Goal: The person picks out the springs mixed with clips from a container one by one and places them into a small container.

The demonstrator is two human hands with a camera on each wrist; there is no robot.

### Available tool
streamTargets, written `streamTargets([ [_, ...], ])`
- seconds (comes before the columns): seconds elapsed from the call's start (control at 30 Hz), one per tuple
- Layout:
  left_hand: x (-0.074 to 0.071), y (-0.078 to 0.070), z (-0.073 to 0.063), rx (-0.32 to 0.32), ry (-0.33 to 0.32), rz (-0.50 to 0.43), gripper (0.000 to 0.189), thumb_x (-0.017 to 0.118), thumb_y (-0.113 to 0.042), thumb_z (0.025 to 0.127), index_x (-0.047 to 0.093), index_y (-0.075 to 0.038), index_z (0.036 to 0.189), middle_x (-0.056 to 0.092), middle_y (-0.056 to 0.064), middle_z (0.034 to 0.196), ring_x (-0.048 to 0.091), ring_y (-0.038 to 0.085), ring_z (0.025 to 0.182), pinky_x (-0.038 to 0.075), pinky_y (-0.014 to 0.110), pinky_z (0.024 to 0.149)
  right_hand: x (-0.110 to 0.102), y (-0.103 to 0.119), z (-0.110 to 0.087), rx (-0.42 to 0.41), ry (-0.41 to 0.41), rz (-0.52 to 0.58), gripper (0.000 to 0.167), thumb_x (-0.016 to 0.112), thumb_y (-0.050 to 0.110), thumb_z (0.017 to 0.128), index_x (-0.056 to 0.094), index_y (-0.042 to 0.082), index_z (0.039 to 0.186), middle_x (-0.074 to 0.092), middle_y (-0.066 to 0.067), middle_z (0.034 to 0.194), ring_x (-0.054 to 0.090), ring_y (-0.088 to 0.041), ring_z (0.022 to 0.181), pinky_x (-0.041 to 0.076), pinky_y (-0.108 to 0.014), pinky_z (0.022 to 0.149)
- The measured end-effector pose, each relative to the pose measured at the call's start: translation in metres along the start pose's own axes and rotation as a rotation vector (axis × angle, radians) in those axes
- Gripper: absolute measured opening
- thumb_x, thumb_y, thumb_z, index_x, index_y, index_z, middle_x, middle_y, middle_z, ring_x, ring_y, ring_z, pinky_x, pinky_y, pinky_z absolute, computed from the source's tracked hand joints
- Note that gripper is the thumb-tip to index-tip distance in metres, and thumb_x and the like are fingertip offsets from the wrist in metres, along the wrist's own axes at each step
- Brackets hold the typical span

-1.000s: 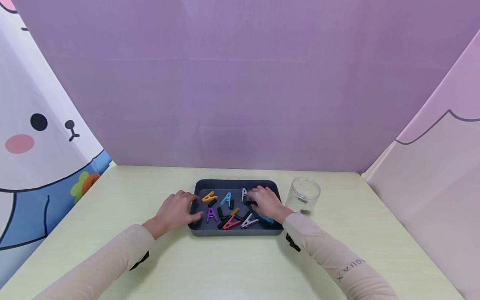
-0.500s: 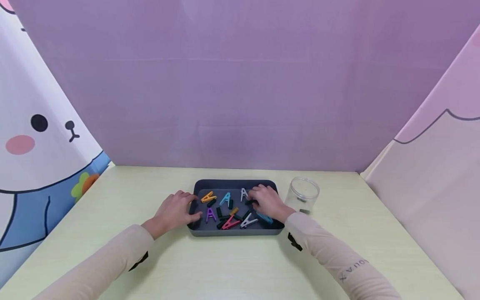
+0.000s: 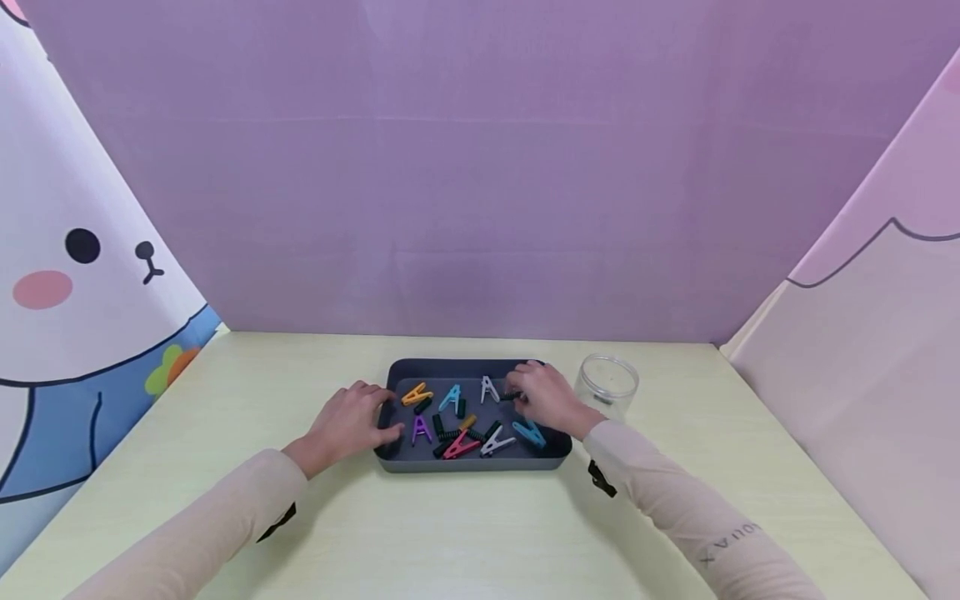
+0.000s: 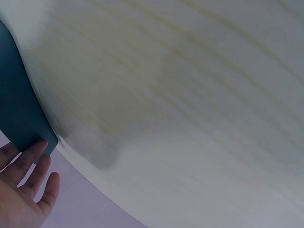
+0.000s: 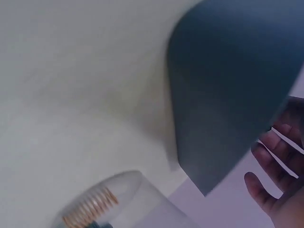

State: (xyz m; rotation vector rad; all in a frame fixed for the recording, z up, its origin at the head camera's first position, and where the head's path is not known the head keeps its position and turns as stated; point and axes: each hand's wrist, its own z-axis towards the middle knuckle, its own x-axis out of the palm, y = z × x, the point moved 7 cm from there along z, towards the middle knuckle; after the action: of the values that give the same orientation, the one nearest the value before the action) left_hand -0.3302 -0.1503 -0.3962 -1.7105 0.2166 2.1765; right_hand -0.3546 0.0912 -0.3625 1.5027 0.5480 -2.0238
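A dark grey tray point(image 3: 480, 465) holds A-shaped plastic clips and short coil springs. My left hand point(image 3: 345, 425) grips the tray at its left end, with thumb and forefinger over the rim; in the left wrist view, other fingers point(image 4: 35, 164) touch the outer wall near a corner. My right hand point(image 3: 551, 398) is over the tray's right part and pinches a black spring point(image 3: 512, 396). Just left of it lies a white clip point(image 3: 489, 388). A blue clip point(image 3: 530, 433) lies below this hand. In the right wrist view the tray wall partly hides the right fingers point(image 5: 270, 166).
A clear round jar point(image 3: 609, 382) stands right of the tray, beside the right wrist. In the right wrist view a copper-coloured spring point(image 5: 90, 206) shows inside it. Orange point(image 3: 417, 393), purple point(image 3: 422, 429) and red point(image 3: 461, 446) clips lie in the tray. A purple backdrop point(image 3: 480, 208) rises behind the table.
My right hand has moved a little to the right and lifted the black spring, uncovering more of the white and blue clips. The left hand stays on the tray.
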Motion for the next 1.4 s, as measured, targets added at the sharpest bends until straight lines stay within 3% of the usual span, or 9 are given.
streamTargets([
  [0.3, -0.001, 0.000, 0.000, -0.001, 0.002, -0.004, 0.056, 0.066, -0.052, 0.072, 0.065, -0.009, 0.107, 0.066, 0.010, 0.103, 0.057, 0.025, 0.092, 0.050, 0.042, 0.075, -0.019, -0.007, -0.002, 0.015, -0.002, -0.028, 0.017, 0.071, 0.009, 0.071, 0.067, 0.013, 0.087, 0.066, 0.001, 0.086, 0.056, -0.016, 0.078, 0.048, -0.034, 0.066],
  [0.53, -0.002, -0.001, 0.000, 0.002, 0.000, -0.002, 0.056, 0.066, -0.052, 0.072, 0.065, -0.008, 0.106, 0.066, 0.011, 0.103, 0.057, 0.025, 0.092, 0.050, 0.042, 0.075, -0.038, -0.015, -0.007, 0.019, -0.011, 0.010, 0.018, 0.068, 0.006, 0.070, 0.067, 0.010, 0.087, 0.065, 0.000, 0.085, 0.055, -0.017, 0.078, 0.047, -0.033, 0.066],
  [0.87, -0.002, -0.001, -0.001, 0.002, 0.001, -0.011, 0.056, 0.066, -0.052, 0.072, 0.065, -0.008, 0.107, 0.066, 0.011, 0.103, 0.057, 0.025, 0.092, 0.050, 0.042, 0.075, -0.059, -0.031, -0.019, 0.068, -0.051, 0.041, 0.017, 0.069, 0.006, 0.071, 0.068, 0.008, 0.087, 0.064, -0.002, 0.082, 0.057, -0.018, 0.078, 0.048, -0.036, 0.068],
  [1.13, -0.003, -0.001, -0.001, 0.008, -0.010, -0.009, 0.056, 0.067, -0.051, 0.072, 0.065, -0.007, 0.106, 0.066, 0.011, 0.102, 0.057, 0.025, 0.091, 0.050, 0.042, 0.074, -0.073, -0.049, -0.031, 0.124, -0.079, 0.062, 0.016, 0.067, 0.006, 0.072, 0.067, 0.009, 0.087, 0.062, -0.001, 0.082, 0.056, -0.016, 0.076, 0.047, -0.032, 0.063],
  [1.4, -0.001, 0.000, -0.001, 0.006, -0.008, -0.012, 0.056, 0.066, -0.052, 0.072, 0.065, -0.008, 0.107, 0.066, 0.010, 0.102, 0.057, 0.025, 0.092, 0.050, 0.041, 0.074, -0.082, -0.067, -0.043, 0.172, -0.106, 0.072, 0.017, 0.067, 0.005, 0.072, 0.066, 0.008, 0.088, 0.063, -0.003, 0.085, 0.057, -0.019, 0.080, 0.048, -0.038, 0.068],
])
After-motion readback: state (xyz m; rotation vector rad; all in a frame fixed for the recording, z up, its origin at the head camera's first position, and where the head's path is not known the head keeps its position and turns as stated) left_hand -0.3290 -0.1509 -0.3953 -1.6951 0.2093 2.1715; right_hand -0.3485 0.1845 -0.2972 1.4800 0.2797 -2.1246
